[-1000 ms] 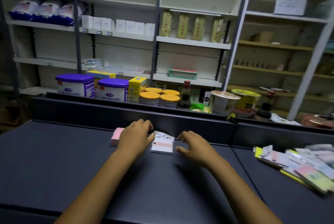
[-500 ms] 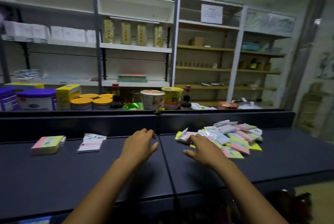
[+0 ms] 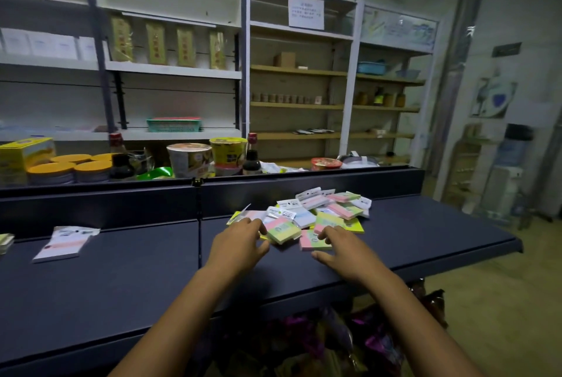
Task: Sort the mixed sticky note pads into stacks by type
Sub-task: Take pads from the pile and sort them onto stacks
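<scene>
A mixed pile of sticky note pads (image 3: 316,212) lies on the dark counter (image 3: 121,279), right of its middle seam. My left hand (image 3: 240,244) reaches the pile's near left edge, fingers relaxed, fingertips beside a pink-and-green pad (image 3: 282,230). My right hand (image 3: 340,247) lies with spread fingers touching another pink-and-green pad (image 3: 310,243). Neither hand holds anything. At far left lies a white packaged pad stack (image 3: 62,244), and the edge of a second stack (image 3: 5,242) shows at the frame border.
A raised dark ledge (image 3: 273,191) runs behind the counter, with noodle cups (image 3: 190,160), sauce bottles (image 3: 251,157) and orange-lidded tins (image 3: 70,168) beyond it. Shelving fills the back wall. The counter ends at right (image 3: 514,247); bagged goods sit below its front edge.
My view and both hands have swung right, from the sorted stacks at left to the mixed pile. Both hands now reach the pile's near edge.
</scene>
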A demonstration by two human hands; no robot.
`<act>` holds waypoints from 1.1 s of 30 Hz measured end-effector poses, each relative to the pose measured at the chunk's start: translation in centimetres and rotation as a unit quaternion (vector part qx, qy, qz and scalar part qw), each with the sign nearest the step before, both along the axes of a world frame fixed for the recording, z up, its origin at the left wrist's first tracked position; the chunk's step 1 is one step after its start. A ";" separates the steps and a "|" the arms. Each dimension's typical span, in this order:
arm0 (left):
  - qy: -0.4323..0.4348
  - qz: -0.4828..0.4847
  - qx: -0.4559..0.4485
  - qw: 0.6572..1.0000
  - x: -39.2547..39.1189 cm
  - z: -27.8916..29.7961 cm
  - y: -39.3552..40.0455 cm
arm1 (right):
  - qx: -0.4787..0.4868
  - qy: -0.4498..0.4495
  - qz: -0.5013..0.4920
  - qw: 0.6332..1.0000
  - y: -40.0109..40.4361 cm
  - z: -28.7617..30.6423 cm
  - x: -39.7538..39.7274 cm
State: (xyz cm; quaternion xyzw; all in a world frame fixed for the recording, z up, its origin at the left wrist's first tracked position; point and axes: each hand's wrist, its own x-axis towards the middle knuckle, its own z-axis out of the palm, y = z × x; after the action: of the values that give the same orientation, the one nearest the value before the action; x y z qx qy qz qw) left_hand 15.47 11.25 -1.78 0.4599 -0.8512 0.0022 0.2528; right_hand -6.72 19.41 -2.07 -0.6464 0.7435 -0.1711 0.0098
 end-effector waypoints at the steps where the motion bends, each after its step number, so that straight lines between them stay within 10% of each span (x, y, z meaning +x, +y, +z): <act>1: 0.002 -0.001 0.003 1.000 -0.6 0.0 -0.4 | -0.004 -0.005 -0.003 1.000 -0.3 -0.1 -0.6; 33: -0.101 0.073 0.159 0.979 -16.2 -2.0 -15.6 | -0.041 -0.013 0.063 0.997 -17.1 0.3 -13.9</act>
State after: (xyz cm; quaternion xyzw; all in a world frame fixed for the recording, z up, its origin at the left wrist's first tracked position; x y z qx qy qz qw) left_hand -0.70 -4.31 -3.82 0.5524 -0.8260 -0.0685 0.0888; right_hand -20.66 2.34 -1.79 -0.6897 0.6933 -0.2088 0.0033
